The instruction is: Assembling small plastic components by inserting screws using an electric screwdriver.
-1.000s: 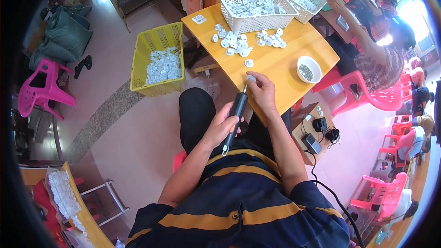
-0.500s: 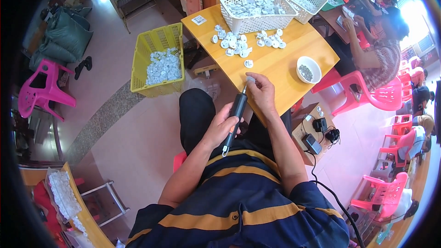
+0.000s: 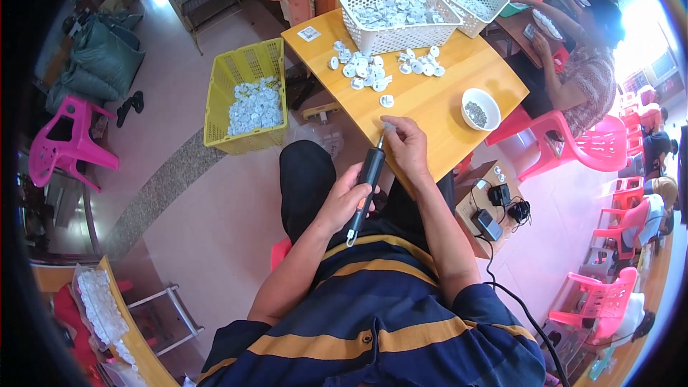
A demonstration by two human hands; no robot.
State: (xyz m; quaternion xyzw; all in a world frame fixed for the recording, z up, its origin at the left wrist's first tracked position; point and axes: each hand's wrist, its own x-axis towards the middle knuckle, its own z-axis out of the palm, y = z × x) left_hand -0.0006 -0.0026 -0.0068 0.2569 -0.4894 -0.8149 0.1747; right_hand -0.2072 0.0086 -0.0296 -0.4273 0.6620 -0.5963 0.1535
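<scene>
My left hand (image 3: 341, 199) is wrapped round a slim black electric screwdriver (image 3: 372, 165), its hanging loop toward my body and its bit pointing away from me. Just past the table's near edge, my right hand (image 3: 411, 149) pinches a small white plastic part (image 3: 388, 126), mostly hidden by the fingers. The bit's tip meets that part or comes very close; I cannot tell which. A single round white part (image 3: 387, 100) lies on the table (image 3: 437, 100) beyond my fingers, with a loose group of similar parts (image 3: 363, 70) behind it. To the right stands a white bowl (image 3: 474, 124) of small metal screws.
White baskets (image 3: 401, 41) of parts stand at the table's back. A yellow crate (image 3: 247, 137) of white pieces sits on the floor at left. Chargers with cables (image 3: 487, 223) rest on a box at right. A co-worker (image 3: 584, 79) sits on a pink chair (image 3: 595, 147).
My hands and the screwdriver have hardly moved. The co-worker at right has stretched an arm out toward the green basket at the back.
</scene>
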